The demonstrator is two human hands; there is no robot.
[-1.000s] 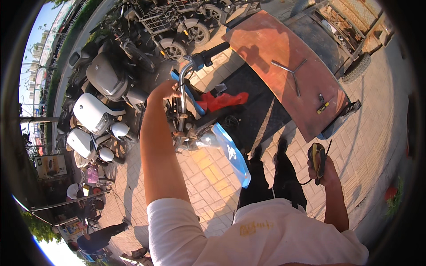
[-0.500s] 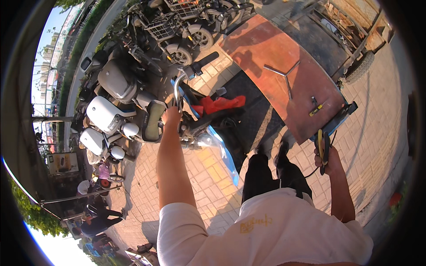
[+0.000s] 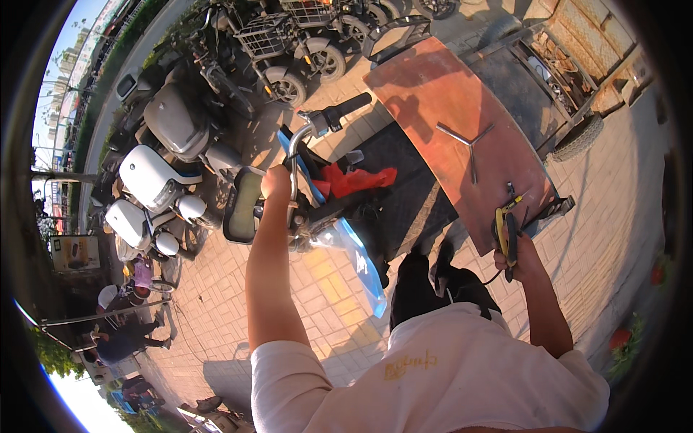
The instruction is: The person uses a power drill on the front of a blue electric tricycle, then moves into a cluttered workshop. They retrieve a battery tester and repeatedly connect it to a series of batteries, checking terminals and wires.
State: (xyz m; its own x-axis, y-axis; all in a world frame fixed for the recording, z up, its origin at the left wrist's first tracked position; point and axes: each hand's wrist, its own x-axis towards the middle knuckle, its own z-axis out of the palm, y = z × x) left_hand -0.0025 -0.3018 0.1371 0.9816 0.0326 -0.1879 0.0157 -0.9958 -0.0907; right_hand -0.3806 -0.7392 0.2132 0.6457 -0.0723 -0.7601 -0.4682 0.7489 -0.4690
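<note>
My left hand (image 3: 276, 183) is closed around the grip of a chrome handlebar (image 3: 294, 150) on a cargo tricycle, beside a mirror (image 3: 244, 206). At the near right corner of a reddish board (image 3: 433, 94), my right hand (image 3: 525, 261) grips what look like pliers (image 3: 501, 229) with yellow and black handles. A thin black cable (image 3: 493, 278) runs by that hand; whether the fingers also hold it, I cannot tell. On the board lie a Y-shaped socket wrench (image 3: 471, 143) and, just beyond the pliers, a small yellow-handled screwdriver (image 3: 514, 200).
A red cloth (image 3: 357, 180) lies in the tricycle's dark footwell (image 3: 415, 162), near a blue-edged clear panel (image 3: 361, 263). Parked scooters (image 3: 159, 177) stand at left, more bikes (image 3: 289, 86) at the far side. People (image 3: 126, 339) are at lower left.
My right hand and the pliers have moved left, over the board's corner. My left hand stays on the handlebar. The whole view has shifted slightly.
</note>
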